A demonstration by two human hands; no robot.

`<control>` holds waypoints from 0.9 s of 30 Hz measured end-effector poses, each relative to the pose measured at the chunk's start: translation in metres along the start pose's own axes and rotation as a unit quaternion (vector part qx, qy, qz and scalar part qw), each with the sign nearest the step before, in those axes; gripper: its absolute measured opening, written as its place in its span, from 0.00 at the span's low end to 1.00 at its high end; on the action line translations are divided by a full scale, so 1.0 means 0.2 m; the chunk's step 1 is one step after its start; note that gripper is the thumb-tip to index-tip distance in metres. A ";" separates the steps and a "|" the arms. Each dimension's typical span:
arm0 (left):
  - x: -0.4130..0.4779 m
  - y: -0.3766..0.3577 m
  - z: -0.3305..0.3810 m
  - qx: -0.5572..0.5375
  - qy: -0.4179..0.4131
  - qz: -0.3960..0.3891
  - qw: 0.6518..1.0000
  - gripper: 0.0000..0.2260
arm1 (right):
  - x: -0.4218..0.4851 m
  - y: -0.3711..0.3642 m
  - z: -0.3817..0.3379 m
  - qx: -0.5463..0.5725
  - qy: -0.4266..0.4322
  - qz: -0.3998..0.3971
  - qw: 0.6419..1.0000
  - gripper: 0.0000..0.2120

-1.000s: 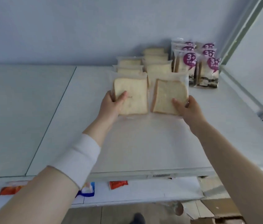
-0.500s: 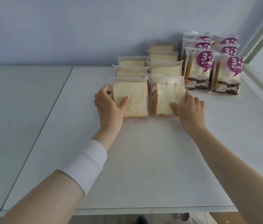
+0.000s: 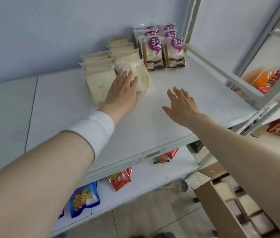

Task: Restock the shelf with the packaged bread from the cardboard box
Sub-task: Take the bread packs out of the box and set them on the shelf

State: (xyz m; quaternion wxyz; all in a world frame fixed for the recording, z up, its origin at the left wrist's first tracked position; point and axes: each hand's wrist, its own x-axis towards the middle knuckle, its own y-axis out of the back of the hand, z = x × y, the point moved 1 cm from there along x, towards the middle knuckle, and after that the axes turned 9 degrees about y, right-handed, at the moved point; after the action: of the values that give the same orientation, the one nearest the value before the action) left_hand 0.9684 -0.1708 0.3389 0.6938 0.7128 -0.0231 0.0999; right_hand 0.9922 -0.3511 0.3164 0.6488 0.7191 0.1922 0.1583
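the cardboard box (image 3: 211, 200) is seen low at near right, nearer the empty, spread right hand (image 3: 181, 107) (the left hand (image 3: 123, 90) is laid flat on the front bread packs (image 3: 98, 83)).

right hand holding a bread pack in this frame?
No, the right hand is open with fingers spread over the shelf, apart from the bread packs; only the left hand touches them.

"3+2" on purple-labelled bread packs (image 3: 153, 52)
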 end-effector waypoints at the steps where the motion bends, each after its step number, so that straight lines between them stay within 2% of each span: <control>1: -0.01 0.03 0.10 0.022 -0.046 -0.022 0.998 0.25 | -0.08 0.02 0.06 -0.014 -0.004 -0.018 1.000 0.29; 6: -0.14 0.13 0.67 0.095 -0.189 -0.068 0.975 0.21 | -0.51 0.11 0.47 -0.047 -0.053 -0.104 0.992 0.27; 11: -0.32 0.08 1.38 0.046 -0.267 -0.122 0.955 0.19 | -1.04 0.08 0.96 -0.019 -0.114 -0.154 0.981 0.23; 14: -0.44 -0.08 1.79 0.063 -0.323 -0.154 0.932 0.18 | -1.38 -0.03 1.25 0.000 -0.178 -0.168 0.970 0.22; 20: -0.56 -0.45 2.35 0.113 -0.394 -0.226 0.884 0.18 | -1.83 -0.38 1.66 0.060 -0.314 -0.220 0.922 0.26; 24: -0.56 -0.69 2.63 0.146 -0.441 -0.253 0.849 0.19 | -1.98 -0.62 1.84 0.094 -0.380 -0.266 0.881 0.23; 27: -0.48 -0.93 2.79 0.139 -0.444 -0.306 0.830 0.18 | -1.99 -0.81 1.96 0.146 -0.415 -0.272 0.856 0.21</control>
State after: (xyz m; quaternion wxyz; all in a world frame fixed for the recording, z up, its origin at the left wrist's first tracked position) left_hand 0.9671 -0.7279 0.1286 0.4972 0.7399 -0.0951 -0.4431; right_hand 0.8193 -0.8704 0.1225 0.5728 0.7236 0.1136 -0.3679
